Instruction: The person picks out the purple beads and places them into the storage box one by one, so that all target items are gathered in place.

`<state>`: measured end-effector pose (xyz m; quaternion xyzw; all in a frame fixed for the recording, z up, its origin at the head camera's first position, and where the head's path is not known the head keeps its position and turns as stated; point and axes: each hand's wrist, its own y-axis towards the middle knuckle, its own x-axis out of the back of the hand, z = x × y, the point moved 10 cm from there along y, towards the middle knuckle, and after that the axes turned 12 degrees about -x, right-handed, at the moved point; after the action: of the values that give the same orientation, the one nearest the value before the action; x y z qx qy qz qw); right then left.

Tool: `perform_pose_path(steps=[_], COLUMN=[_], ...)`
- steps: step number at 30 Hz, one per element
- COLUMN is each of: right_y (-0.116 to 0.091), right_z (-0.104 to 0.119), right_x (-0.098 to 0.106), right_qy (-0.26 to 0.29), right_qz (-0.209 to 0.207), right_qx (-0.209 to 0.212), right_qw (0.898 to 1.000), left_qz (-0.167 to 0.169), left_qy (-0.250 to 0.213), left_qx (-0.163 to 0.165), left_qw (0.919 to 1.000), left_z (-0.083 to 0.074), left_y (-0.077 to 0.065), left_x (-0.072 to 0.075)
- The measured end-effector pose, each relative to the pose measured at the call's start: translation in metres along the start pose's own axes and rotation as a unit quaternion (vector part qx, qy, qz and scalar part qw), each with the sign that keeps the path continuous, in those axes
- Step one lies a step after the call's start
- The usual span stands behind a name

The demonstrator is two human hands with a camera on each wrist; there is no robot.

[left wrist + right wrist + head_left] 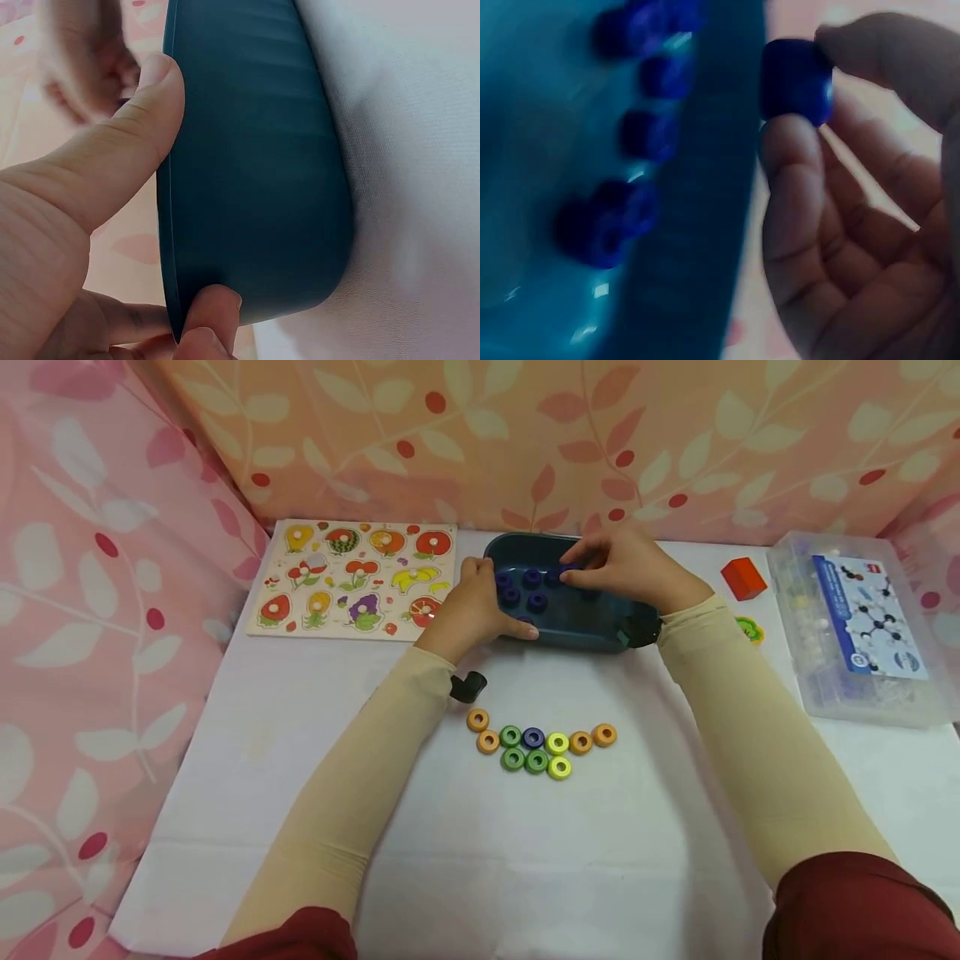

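A dark teal plastic basin stands at the back of the table with several dark blue ring beads inside. My left hand grips its left end, thumb over the front rim and fingertips curled round the corner, as the left wrist view shows. Above the basin, my right hand pinches a blue bead between thumb and finger, held beside the rim in the right wrist view. Nearer me on the white cloth lie orange beads, green beads, yellow beads and one blue bead, grouped together.
A wooden fruit puzzle board lies left of the basin. To the right are a red block, a partly hidden green-and-yellow piece and a clear plastic case. A black piece lies by the left wrist. Patterned curtains surround the table.
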<state>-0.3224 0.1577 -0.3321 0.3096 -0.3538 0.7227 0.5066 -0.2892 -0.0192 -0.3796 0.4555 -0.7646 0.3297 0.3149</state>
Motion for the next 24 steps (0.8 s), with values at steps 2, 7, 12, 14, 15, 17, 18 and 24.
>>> perform_pose_path(steps=[2, 7, 12, 14, 15, 17, 18, 24], right_y=[0.010, 0.023, 0.020, 0.014, 0.010, -0.002, -0.010, -0.068], right_z=[-0.010, -0.027, -0.033, -0.031, -0.028, -0.021, -0.016, 0.019], right_x=[-0.008, -0.018, -0.017, -0.014, -0.012, -0.009, -0.009, -0.041], right_qy=[-0.003, -0.014, -0.017, -0.012, -0.009, 0.000, 0.006, 0.027], right_qz=[0.008, 0.032, 0.044, 0.034, 0.027, 0.012, 0.007, 0.042], right_qx=[0.000, -0.025, -0.049, -0.048, -0.044, -0.036, -0.029, 0.043], right_qw=[1.000, 0.999, 0.998, 0.998, 0.999, 0.999, 1.000, 0.998], left_qz=[0.002, 0.004, 0.006, 0.006, 0.006, 0.005, 0.005, 0.005], left_qy=[-0.003, 0.004, 0.012, 0.011, 0.010, 0.009, 0.008, 0.005], left_qx=[0.002, 0.007, 0.006, 0.008, 0.009, 0.010, 0.010, 0.016], left_qw=[1.0000, 1.0000, 0.9999, 0.9999, 0.9999, 0.9999, 0.9999, 0.9998], left_z=[0.000, -0.002, -0.003, -0.002, -0.002, -0.001, -0.001, 0.001], left_y=[-0.001, -0.001, -0.001, -0.001, -0.001, -0.001, 0.000, 0.001], left_x=[-0.002, -0.003, -0.003, -0.003, -0.002, -0.002, -0.002, -0.002])
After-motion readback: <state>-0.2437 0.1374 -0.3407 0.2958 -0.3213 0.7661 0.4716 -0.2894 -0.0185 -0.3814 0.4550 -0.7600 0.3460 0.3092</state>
